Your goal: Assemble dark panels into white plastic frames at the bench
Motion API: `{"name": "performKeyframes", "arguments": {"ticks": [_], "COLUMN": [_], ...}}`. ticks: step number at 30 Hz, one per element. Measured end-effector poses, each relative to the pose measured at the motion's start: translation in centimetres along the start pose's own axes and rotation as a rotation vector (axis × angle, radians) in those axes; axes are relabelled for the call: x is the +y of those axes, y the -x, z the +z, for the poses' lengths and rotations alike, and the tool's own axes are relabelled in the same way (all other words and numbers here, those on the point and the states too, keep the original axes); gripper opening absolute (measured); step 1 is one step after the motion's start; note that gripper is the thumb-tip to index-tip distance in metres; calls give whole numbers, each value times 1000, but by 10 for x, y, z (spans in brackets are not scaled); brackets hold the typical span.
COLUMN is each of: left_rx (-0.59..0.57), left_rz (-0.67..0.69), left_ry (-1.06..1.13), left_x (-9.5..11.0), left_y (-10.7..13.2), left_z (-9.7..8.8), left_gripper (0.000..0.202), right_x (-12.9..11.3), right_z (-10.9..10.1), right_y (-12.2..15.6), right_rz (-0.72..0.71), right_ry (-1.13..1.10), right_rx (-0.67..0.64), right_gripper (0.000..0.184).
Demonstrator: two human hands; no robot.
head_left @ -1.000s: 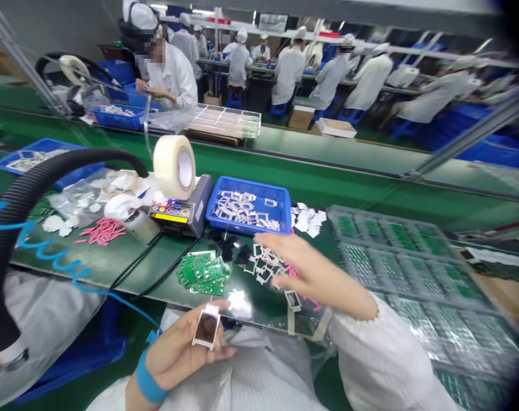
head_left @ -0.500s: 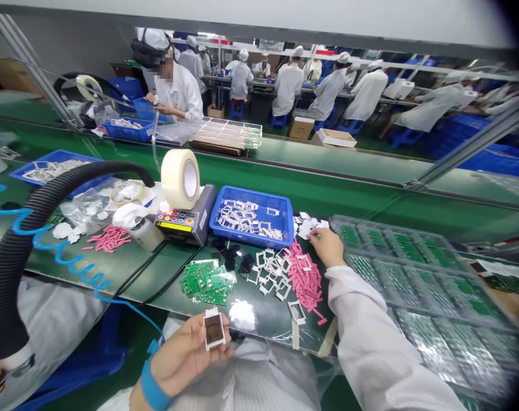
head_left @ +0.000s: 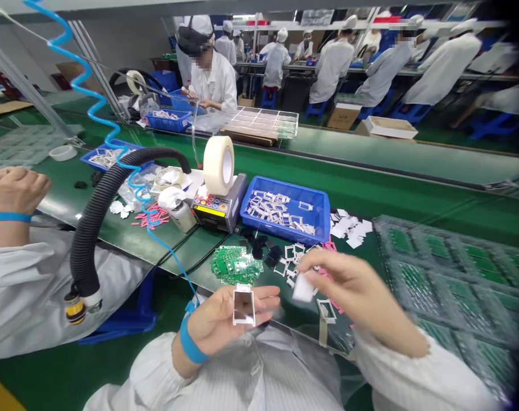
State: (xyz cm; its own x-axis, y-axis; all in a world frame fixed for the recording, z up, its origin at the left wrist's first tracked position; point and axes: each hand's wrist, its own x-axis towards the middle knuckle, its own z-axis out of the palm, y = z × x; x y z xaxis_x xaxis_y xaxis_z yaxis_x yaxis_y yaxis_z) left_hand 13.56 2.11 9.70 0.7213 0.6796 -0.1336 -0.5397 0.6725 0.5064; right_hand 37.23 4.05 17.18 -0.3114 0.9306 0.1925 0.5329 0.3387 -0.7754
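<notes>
Head cam here, and it's a pretty busy electronics line. The left hand is open and palm up, with a white rectangular frame with a dark see-through middle lying across it, so that grip is more of a cradle than a clamp. The right hand is up over the desk, its grip closed in a pinch on a small white piece, though motion blur makes the piece hard to make out. Just past the hands there's a scatter of loose white frames, some pink strips, and a cluster of small black pieces beside a pile of green circuit boards. Further back sits a blue plastic tray full of more white frames, next to a tape dispenser carrying a big roll of clear tape. Off to the right are clear trays of green boards. On the left, a black corrugated hose arcs over the desk, and a co-worker's hand with a blue wristband sits near it, well apart from the person's own hands.
</notes>
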Motion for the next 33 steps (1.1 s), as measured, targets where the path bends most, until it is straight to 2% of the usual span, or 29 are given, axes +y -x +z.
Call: {"name": "performKeyframes", "arguments": {"ticks": [2,3,7,9,12,15,20,22,25,28,33], "left_rx": [-19,-13,63,87,124,163,195,189,162,162,187], "left_rz": [21,33,71,87,162,223,235,249,244,216,236], "left_ry": [34,38,-11,-45,-104,-145,-203,-206,-216,-215,-217], "left_x": [-1,-1,1,3,3,1,0,0,1,1,-1], "left_y": [4,6,15,19,20,19,16,15,15,16,15], "left_z": [4,6,9,10,10,12,16,14,10,6,5], "left_gripper": [38,37,38,39,39,39,38,36,36,37,36], "right_x": [-25,-31,-32,-30,-30,-31,-29,-27,-24,-22,-23], "right_z": [24,33,54,59,70,81,93,94,93,93,98], "right_y": [-6,-9,-17,-18,-15,-11,-5,-4,-5,-6,-6], "right_rz": [-153,-188,-213,-205,-197,-218,-277,-239,-151,-170,-186], "right_ry": [-89,-109,-166,-196,-175,-111,-15,-41,-103,-142,-166], "right_rx": [-194,-236,-235,-180,6,142,321,340,301,293,390], "right_gripper": [15,16,18,15,10,13,16,14,16,16,16]}}
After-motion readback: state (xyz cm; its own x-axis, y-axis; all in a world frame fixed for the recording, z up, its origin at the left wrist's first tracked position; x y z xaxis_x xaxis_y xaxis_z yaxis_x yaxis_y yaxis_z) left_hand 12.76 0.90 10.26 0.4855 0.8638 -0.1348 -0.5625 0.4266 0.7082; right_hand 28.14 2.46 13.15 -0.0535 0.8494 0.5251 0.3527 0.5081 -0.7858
